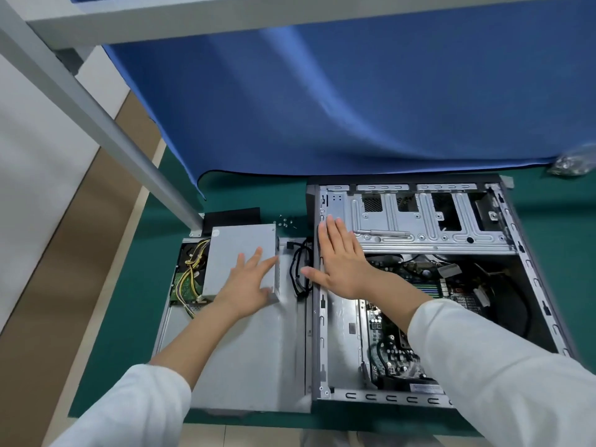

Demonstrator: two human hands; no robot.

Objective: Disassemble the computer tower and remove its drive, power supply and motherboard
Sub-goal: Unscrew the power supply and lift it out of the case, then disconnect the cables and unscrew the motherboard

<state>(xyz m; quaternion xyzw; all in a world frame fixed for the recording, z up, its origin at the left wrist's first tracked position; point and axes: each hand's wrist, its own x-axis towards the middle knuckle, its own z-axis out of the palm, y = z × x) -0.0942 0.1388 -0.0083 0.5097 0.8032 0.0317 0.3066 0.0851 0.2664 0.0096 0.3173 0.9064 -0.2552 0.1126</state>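
Grey power supply (pixel 240 253) under flat left hand (pixel 248 282); right hand (pixel 342 256) spread, holding nothing.

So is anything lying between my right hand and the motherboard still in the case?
Nothing solid. The right hand rests flat on the case edge, and the motherboard lies open below it, with only its own black cables across it.

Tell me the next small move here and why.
Probably pick up the screwdriver lying on the drive cage and start on the motherboard. The power supply already sits outside the case under the left hand, the right hand is open, and the board remains inside.
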